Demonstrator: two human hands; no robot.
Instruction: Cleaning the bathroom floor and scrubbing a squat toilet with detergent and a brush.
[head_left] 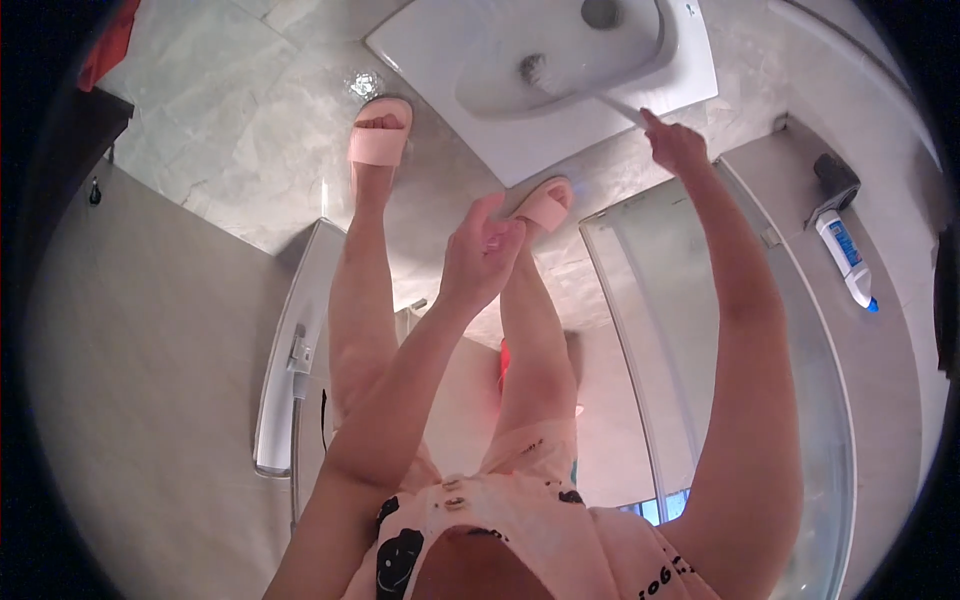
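Observation:
My right hand [678, 148] is closed on the thin white handle of a toilet brush [622, 107]. Its head, blurred, lies down in the white squat toilet [520, 160] at the top of the view. A dark round drain opening [602, 13] shows in the bowl beyond it. My left hand [482, 255] hangs in front of my legs, between the two pink slippers [378, 146], its fingers loosely curled and apart. I see nothing held in it, and it touches nothing.
A white bottle with blue label and cap [845, 258] stands at the right, beside a dark grey object [835, 182]. A framed glass panel [690, 300] runs below my right arm. At left are a white door edge [300, 350] and a dark cabinet [85, 130]. A floor drain [365, 84] glints.

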